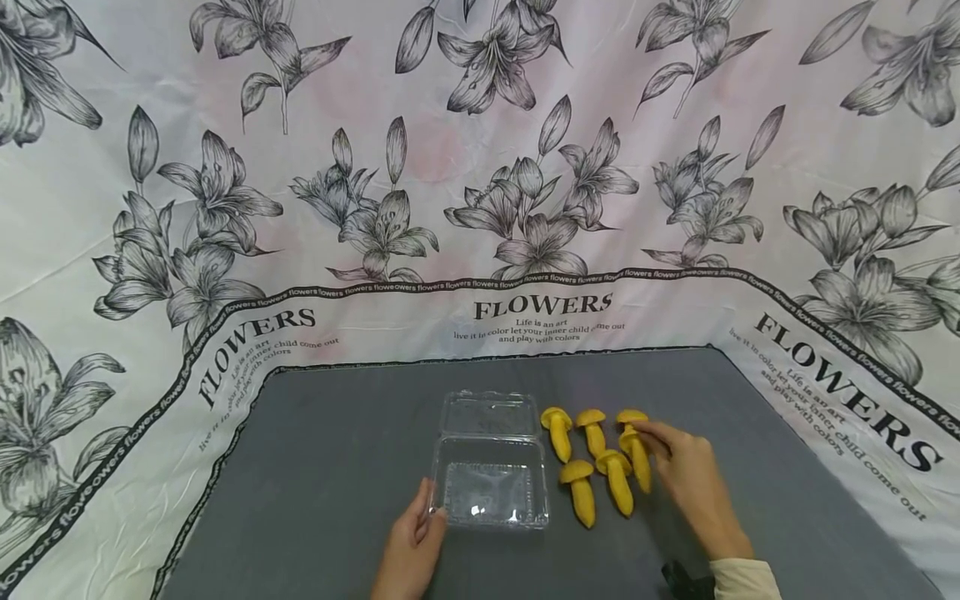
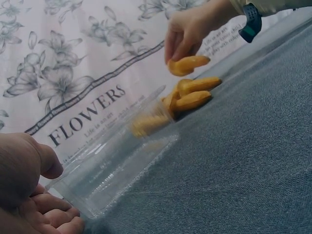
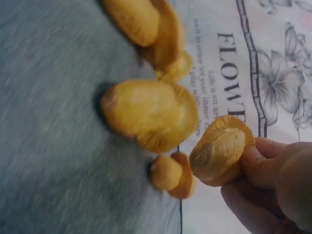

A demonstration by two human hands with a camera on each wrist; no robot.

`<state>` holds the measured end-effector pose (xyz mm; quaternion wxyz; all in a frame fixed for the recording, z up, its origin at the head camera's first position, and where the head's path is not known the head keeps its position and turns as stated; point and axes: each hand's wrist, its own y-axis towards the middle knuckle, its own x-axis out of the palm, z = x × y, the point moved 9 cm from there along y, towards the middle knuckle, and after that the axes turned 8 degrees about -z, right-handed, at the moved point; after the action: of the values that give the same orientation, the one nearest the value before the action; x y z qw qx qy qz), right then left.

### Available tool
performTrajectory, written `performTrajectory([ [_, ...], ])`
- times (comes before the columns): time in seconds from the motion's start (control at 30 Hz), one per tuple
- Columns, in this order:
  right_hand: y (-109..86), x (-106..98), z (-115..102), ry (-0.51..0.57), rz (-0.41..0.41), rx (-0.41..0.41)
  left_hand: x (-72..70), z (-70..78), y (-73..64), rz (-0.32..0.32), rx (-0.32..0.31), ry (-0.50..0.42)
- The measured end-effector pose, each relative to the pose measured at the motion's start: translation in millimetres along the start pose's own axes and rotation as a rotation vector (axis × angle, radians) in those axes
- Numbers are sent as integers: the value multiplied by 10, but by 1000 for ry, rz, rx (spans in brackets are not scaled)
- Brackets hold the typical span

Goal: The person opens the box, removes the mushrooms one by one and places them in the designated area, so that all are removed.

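Observation:
An open clear plastic clamshell box lies on the grey table, lid side away from me. My left hand grips its near left edge, thumb above and fingers below in the left wrist view. To the box's right are several yellow toy-like mushrooms with rounded caps and thick stems. Between thumb and fingers, my right hand pinches one yellow mushroom by the cap. In the left wrist view this mushroom is raised above the others, its stem pointing away from the fingers.
A white cloth printed with flowers and lettering stands behind and along both sides of the grey tabletop. A dark band is around the right wrist, next to a pale sleeve.

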<state>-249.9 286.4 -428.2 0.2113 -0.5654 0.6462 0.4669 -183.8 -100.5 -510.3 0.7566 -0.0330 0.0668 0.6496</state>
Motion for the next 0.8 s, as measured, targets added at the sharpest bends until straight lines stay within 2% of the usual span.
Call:
performTrajectory([
  [0.13,-31,-2,64,-30,-18,13,1,-10,5,10,-21,5],
  [0.27,-55,33,129,-50,-69,43,2,-12,1,10,-36,2],
  [0.47,-69,93,176,-62,-137,66,9,-6,-8,-13,-10,1],
  [0.8,-76,118,174,-83,-134,41,8,-38,-4,-11,-30,-5],
])
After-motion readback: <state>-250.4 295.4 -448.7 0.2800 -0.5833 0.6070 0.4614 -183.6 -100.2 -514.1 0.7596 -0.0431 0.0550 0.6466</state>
